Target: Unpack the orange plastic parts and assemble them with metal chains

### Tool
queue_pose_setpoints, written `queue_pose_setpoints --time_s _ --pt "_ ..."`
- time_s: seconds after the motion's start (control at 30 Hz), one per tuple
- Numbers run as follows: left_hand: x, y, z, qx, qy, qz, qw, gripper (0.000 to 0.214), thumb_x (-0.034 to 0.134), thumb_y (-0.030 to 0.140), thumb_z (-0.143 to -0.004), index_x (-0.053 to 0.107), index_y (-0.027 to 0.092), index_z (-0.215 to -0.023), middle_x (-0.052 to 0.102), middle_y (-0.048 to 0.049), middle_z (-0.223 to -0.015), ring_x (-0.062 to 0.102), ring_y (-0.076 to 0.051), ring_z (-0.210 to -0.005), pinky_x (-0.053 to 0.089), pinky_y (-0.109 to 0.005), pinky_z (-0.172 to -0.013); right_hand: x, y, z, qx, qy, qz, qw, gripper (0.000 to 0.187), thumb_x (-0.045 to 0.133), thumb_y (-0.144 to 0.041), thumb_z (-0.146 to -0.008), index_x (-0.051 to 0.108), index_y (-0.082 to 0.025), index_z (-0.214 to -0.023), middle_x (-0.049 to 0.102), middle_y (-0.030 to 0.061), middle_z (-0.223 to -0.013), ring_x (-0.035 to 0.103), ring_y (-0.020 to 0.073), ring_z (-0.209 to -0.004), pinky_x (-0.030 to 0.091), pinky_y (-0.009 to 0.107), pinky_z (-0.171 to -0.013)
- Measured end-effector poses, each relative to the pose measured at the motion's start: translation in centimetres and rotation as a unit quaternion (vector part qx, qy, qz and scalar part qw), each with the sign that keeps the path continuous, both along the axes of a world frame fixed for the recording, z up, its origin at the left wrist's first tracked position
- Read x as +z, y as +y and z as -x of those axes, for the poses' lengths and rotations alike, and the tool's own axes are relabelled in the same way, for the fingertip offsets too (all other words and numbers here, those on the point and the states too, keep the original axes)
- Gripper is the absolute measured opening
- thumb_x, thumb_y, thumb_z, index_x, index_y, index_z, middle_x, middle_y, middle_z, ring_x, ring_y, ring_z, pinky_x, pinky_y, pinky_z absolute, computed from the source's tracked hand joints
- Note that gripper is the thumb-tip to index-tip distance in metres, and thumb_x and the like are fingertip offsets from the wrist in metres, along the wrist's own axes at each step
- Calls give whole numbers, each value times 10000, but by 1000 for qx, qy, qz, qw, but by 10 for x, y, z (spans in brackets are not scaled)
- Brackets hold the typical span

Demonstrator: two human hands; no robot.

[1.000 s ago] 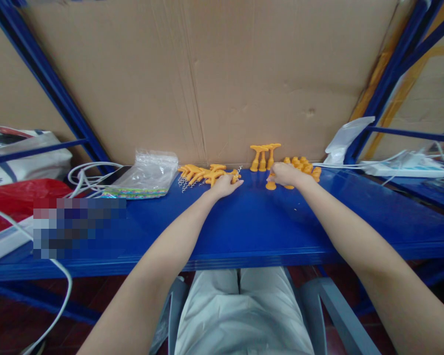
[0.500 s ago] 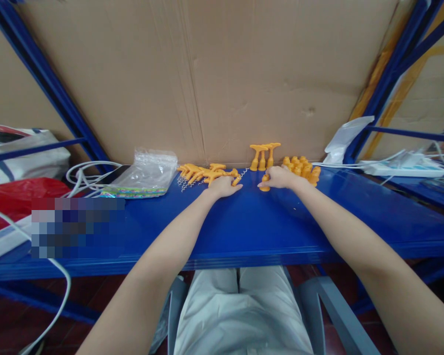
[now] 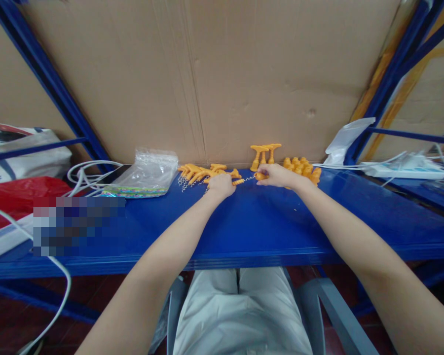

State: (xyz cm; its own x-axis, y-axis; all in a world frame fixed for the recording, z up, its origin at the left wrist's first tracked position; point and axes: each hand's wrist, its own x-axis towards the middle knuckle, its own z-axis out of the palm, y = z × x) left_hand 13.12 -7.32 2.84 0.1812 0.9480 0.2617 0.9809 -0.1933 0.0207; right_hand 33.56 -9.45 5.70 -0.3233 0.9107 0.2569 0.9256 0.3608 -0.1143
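Observation:
My left hand (image 3: 222, 185) is closed round the handle of an orange corkscrew (image 3: 238, 182), whose metal spiral points right. In my right hand (image 3: 276, 176) is a small orange sleeve (image 3: 260, 176), mostly hidden by the fingers, its end at the tip of the spiral. Whether the tip is inside it I cannot tell. Left of and behind my left hand lie several loose orange corkscrews (image 3: 193, 173) with bare spirals. Three sleeved T-handled corkscrews (image 3: 262, 156) stand upright against the cardboard. Several orange sleeves (image 3: 298, 165) stand behind my right wrist.
Clear plastic bags (image 3: 153, 170) lie on the left of the blue table (image 3: 244, 231), near white cables (image 3: 82, 172) and a red bag (image 3: 25, 195). A cardboard sheet (image 3: 251, 74) backs the table between blue posts. A white power strip (image 3: 403, 170) is at right.
My left hand has turned the corkscrew so its spiral lies more level. My right hand has brought the sleeve slightly left and tipped it toward the spiral's tip.

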Motion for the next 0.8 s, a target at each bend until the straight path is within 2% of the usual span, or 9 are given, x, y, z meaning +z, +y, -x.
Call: queue_pose_setpoints --time_s 0.1,0.27,0.4,0.63,0.8 --pt "6 -5 -2 19 22 17 999 445 529 406 -944 688 144 -1266 694 -202 -1279 667 -350 -1180 542 -414 -957 -1 2 -2 22 -3 -6 1000 197 707 -274 -835 702 -158 -995 749 74 -979 680 219 -852 470 281 -734" --pt "11 -7 -1 30 27 21 999 442 518 379 -957 683 140 -1290 683 -202 -1298 655 -345 -1208 531 -394 -969 -3 4 -4 29 -2 2 1000 256 721 -288 -849 735 -178 -1079 763 92 -1083 701 265 -972 510 328 -823" --pt "12 -7 1 37 29 15 999 415 518 342 -962 692 120 -1267 682 -208 -1302 652 -344 -1213 528 -387 -968 -5 7 -7 31 5 1 1000 282 723 -257 -847 735 -170 -1115 756 108 -1130 701 275 -1015 519 350 -880" --pt "14 -6 3 40 25 19 999 390 528 312 -959 693 99 -1241 693 -218 -1278 664 -344 -1192 539 -387 -945 -7 9 -5 60 29 1 998 279 715 -271 -861 736 -153 -1114 759 116 -1116 706 269 -1004 521 338 -891" --pt "10 -5 2 25 0 4 1000 366 554 308 -937 684 118 -1222 699 -201 -1266 671 -340 -1179 546 -393 -944 -10 8 0 77 28 4 997 303 695 -275 -884 739 -156 -1159 749 123 -1189 701 280 -1066 522 357 -931"
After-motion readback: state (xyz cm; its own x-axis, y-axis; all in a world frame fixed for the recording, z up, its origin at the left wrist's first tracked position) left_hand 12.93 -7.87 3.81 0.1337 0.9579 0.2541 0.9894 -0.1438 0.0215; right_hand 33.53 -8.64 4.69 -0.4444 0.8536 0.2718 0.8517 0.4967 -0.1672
